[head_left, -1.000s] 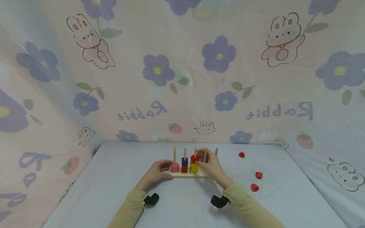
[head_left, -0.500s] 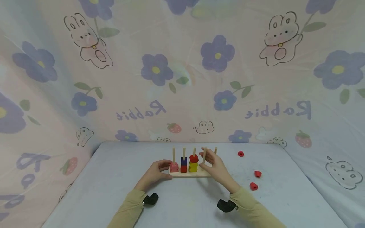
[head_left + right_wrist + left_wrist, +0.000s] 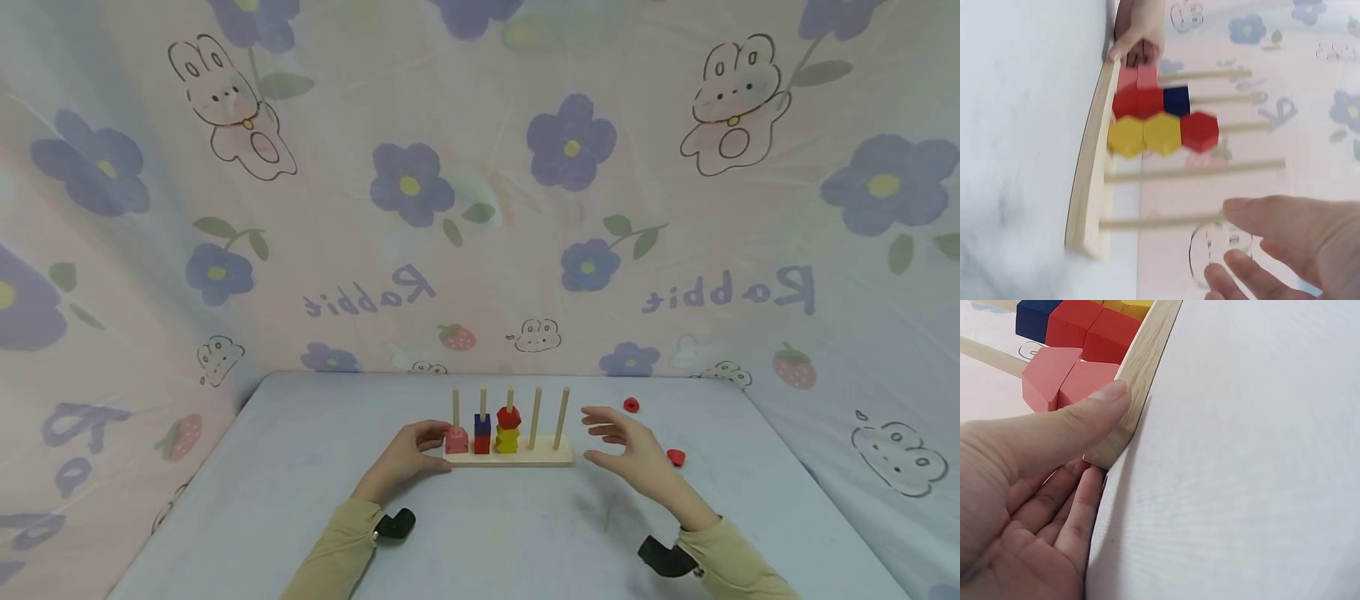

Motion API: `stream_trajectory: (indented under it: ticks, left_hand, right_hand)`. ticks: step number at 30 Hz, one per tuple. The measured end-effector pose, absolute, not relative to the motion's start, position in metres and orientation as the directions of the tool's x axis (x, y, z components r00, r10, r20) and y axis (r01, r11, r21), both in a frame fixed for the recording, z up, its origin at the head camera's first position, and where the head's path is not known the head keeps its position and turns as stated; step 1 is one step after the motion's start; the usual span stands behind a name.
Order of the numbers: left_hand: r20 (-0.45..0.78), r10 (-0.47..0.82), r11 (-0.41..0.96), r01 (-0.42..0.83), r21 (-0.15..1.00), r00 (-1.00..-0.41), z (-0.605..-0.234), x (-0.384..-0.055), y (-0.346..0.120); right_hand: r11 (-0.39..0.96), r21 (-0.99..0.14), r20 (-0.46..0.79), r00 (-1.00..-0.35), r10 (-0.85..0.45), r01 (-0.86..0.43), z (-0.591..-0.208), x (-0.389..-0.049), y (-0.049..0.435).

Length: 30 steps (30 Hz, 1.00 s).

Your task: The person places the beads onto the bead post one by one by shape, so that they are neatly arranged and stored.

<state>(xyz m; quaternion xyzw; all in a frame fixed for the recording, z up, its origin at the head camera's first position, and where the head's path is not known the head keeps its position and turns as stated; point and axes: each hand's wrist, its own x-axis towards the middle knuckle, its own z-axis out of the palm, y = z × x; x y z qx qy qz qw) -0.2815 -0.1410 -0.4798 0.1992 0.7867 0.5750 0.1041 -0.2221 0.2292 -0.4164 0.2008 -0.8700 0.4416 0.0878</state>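
Observation:
A wooden peg board [image 3: 517, 460] with several upright pegs stands mid-table. Its leftmost peg bears pink blocks [image 3: 1054, 375]. On the second, a dark blue block [image 3: 1177, 100] tops red ones [image 3: 1138, 102]. The third carries two yellow hexagonal blocks [image 3: 1144, 134] under a red hexagonal block [image 3: 1199, 131]. Both right-hand pegs [image 3: 536, 417] are bare. My left hand [image 3: 408, 454] grips the board's left end, thumb on the front edge and fingers at the end and behind. Just right of the board, my right hand [image 3: 630, 450] is held in the air, fingers spread and holding nothing.
A red block [image 3: 632, 405] lies at the back right of the white table [image 3: 480, 533]. Another red block [image 3: 677, 457] lies beside my right wrist. Patterned cloth [image 3: 480, 250] hangs behind the table and along its sides.
My right hand let go of the red hexagonal block on the third peg and moved right, off the board. The nearest loose red block is now hidden behind my right arm. My left hand stayed put.

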Motion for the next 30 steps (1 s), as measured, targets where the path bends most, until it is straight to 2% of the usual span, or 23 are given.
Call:
stream_trajectory:
  ticks: [5, 13, 22, 30]
  left_hand:
    - [0.051, 0.434, 0.254, 0.176, 0.951, -0.899, -0.481, -0.283, -0.141]
    - [0.044, 0.419, 0.272, 0.172, 0.947, -0.907, -0.506, -0.298, -0.143]
    - [0.032, 0.412, 0.292, 0.165, 0.942, -0.911, -0.504, -0.298, -0.143]
    - [0.045, 0.408, 0.292, 0.177, 0.940, -0.912, -0.505, -0.298, -0.142]
  right_hand:
    - [0.587, -0.715, 0.299, -0.925, -0.234, -0.379, -0.422, -0.217, 0.260]
    - [0.669, -0.693, 0.217, -0.963, -0.162, -0.269, -0.431, -0.209, 0.297]
    - [0.736, -0.657, 0.167, -0.984, -0.069, -0.163, -0.446, -0.202, 0.324]
    - [0.761, -0.648, 0.008, -1.000, -0.010, -0.013, -0.457, -0.199, 0.334]
